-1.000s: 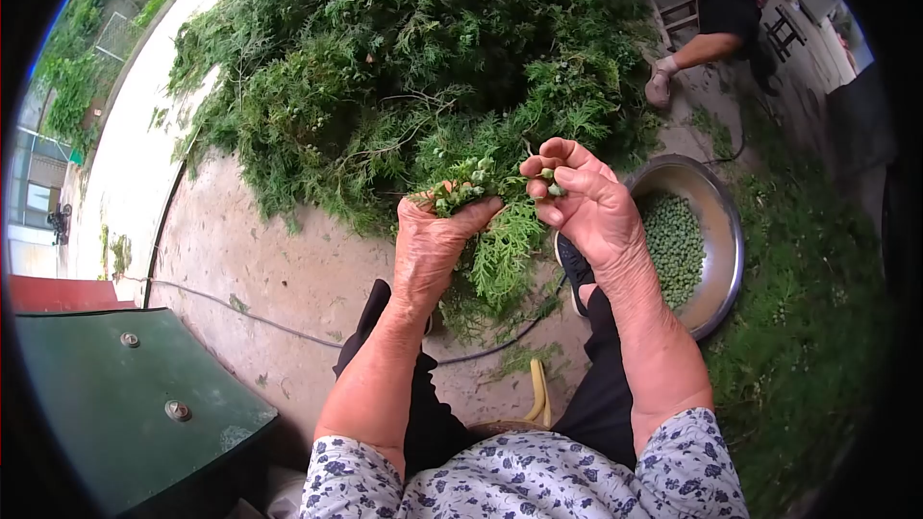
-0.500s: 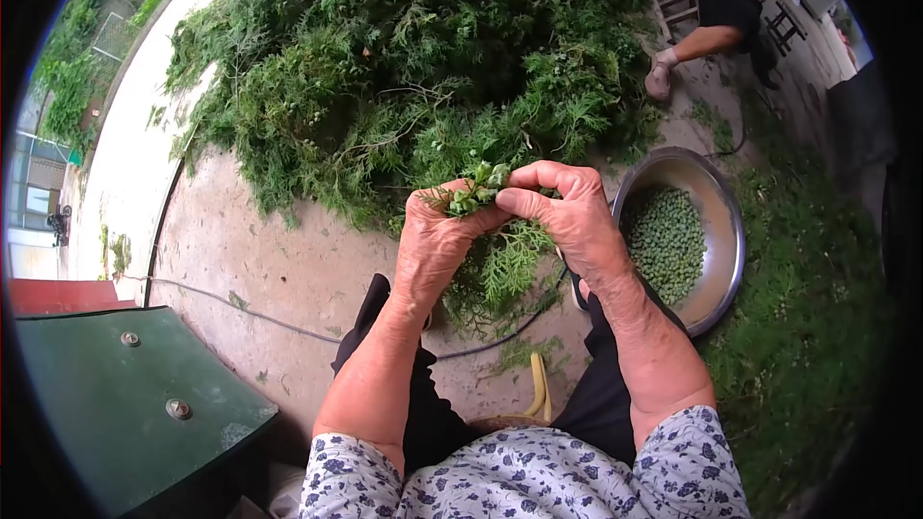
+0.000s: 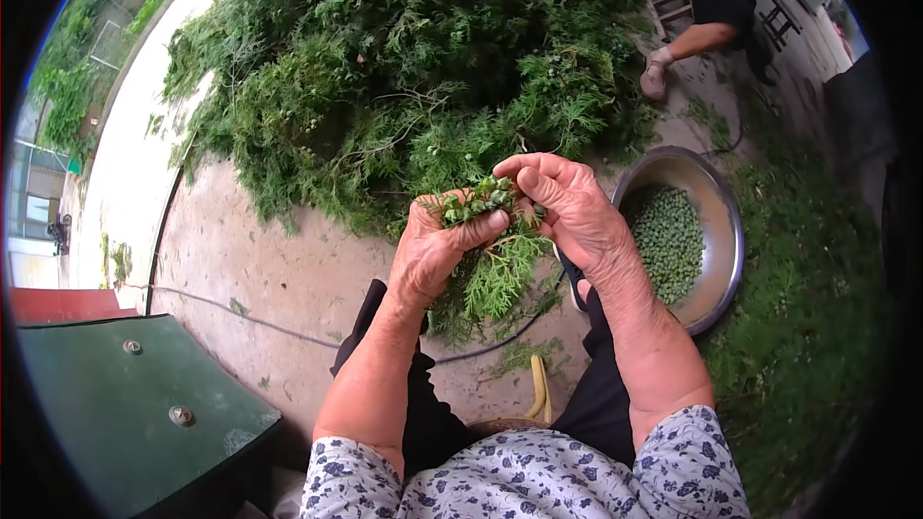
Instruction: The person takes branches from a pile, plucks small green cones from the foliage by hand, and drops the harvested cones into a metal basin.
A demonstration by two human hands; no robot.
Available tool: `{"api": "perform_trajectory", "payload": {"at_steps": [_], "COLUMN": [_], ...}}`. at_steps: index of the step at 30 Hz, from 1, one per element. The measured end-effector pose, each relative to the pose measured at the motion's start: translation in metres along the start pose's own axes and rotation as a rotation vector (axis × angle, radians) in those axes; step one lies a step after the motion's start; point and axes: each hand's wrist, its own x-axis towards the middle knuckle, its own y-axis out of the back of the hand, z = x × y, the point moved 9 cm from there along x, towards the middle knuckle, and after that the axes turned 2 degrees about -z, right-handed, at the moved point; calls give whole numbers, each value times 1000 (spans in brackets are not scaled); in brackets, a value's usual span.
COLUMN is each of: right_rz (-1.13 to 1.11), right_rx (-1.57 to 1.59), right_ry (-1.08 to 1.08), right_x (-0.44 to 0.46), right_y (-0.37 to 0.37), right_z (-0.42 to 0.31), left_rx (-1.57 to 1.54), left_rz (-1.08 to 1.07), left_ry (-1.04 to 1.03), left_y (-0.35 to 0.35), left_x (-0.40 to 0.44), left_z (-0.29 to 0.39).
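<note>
My left hand is closed round a leafy green sprig whose round green cones stick out above the thumb. Close to its right is my right hand, fingers curled, with a green cone held at the lower fingers. The sprig's flat foliage hangs below both hands. To the right, a metal bowl holds a layer of small green cones.
A large heap of green branches lies ahead. Loose foliage covers the ground at right. A green box-like surface is at lower left, a dark hose on the floor. Another person's leg shows at upper right.
My right hand moved left to the cones on the sprig, then drew slightly back right, its thumb now lifted from them. My left hand keeps its hold on the sprig.
</note>
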Motion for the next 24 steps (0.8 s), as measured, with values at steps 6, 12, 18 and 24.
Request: {"api": "perform_trajectory", "payload": {"at_steps": [6, 12, 18, 24], "right_rz": [43, 95, 122, -11], "right_rx": [-171, -147, -222, 148], "right_ry": [62, 23, -35, -37], "right_x": [-7, -8, -4, -2], "right_y": [-2, 0, 3, 3], "right_z": [-9, -5, 8, 8], "left_rx": [107, 11, -112, -77], "left_rz": [73, 194, 153, 163], "left_ry": [-46, -117, -23, -71], "left_y": [0, 9, 1, 6], "left_x": [0, -2, -3, -4], "left_z": [5, 8, 5, 14]}}
